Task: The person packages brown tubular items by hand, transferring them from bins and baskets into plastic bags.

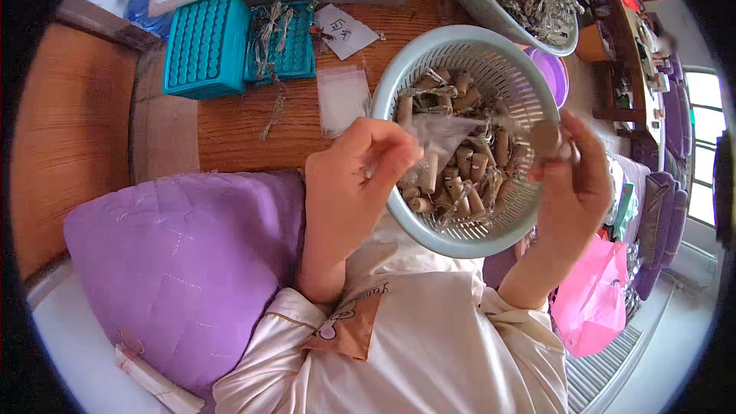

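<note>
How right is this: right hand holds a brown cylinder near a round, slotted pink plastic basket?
Colour's wrong: the head view shows a pale grey, round, slotted plastic basket. The right hand does hold a brown cylinder near it.

1. From my remote seat, I see a wood-grained table (234, 142).
2. On it, two teal racks (205, 46), side by side.
3. Beside them: a white card (345, 31), clear bags (343, 98), silvery strands (272, 113).

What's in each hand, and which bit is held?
Left hand: clear plastic bag, by its left edge. Right hand: brown cork-like cylinder, exact grip too blurred to tell.
</note>
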Available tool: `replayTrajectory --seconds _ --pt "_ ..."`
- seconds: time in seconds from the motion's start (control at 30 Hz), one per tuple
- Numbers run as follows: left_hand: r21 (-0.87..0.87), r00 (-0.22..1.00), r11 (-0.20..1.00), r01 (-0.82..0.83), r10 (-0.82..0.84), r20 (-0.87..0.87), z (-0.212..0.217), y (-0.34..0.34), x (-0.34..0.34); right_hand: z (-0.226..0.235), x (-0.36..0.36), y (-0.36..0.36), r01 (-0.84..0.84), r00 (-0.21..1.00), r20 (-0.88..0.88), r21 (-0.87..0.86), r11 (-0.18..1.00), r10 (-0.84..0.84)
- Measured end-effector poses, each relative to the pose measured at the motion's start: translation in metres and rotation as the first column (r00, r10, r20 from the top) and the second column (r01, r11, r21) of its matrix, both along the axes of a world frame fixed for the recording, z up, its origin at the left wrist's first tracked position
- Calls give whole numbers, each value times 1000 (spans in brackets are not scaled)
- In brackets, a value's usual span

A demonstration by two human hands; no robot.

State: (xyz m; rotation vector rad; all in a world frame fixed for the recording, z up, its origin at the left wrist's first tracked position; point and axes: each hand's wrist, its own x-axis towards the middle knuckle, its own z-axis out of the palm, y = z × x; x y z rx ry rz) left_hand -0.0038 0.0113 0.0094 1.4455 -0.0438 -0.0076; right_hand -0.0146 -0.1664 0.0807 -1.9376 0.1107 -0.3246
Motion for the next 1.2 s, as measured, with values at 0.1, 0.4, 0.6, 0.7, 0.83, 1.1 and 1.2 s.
replayTrajectory --seconds 0.1,0.4,0.6,0.7,0.83,1.1,1.2 --pt "-7 999 999 38 -39 -31 -1 -1 0 7 -8 7 -61 973 222 12 998 57" --pt "97 990 987 131 -136 47 7 2 -2 21 2 23 5 999 46 5 1000 -5" --pt "110 976 973 201 -209 57 3 3 -6 15 5 23 -36 993 -114 50 998 42" --pt "92 971 966 241 -238 -34 9 2 -7 15 4 18 -58 984 -176 -85 995 42" --pt "164 969 961 223 -237 68 8 1 -4 11 8 17 -151 965 -230 -90 985 127" --pt "199 954 941 273 -292 72 8 -7 -4 11 12 26 -355 934 -124 -444 823 335" --pt "118 953 948 296 -302 29 6 -9 -5 8 8 26 -409 910 -134 -436 802 391"
